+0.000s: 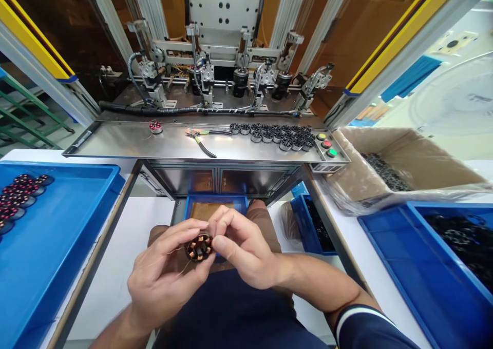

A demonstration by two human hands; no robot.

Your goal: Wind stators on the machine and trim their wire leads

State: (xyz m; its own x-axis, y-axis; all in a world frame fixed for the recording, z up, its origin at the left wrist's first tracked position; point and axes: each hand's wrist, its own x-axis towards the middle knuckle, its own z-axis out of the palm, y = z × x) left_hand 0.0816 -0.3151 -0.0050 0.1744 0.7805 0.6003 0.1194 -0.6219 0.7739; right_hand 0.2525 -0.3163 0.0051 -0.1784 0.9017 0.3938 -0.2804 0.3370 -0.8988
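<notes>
Above my lap, my left hand (169,267) grips a round motor stator (199,248) wound with copper wire, its fingers around the rim. Thin loose wire ends stick out on its left side. My right hand (244,249) is closed at the stator's right edge, thumb and forefinger pinched together there. Whatever lies inside that pinch, perhaps a fine wire, is too small to make out. Beyond my hands, pliers (204,137) with green-and-black handles lie on the metal ledge (127,142). A single stator with red wire (155,128) sits left of them.
Several black stator cores (285,136) stand grouped on the ledge beside push buttons (326,144). Behind is a winding machine (231,77). A blue tray (77,195) with wound stators is at left. At right are a lined carton (419,159) and a blue bin (404,256) of black parts.
</notes>
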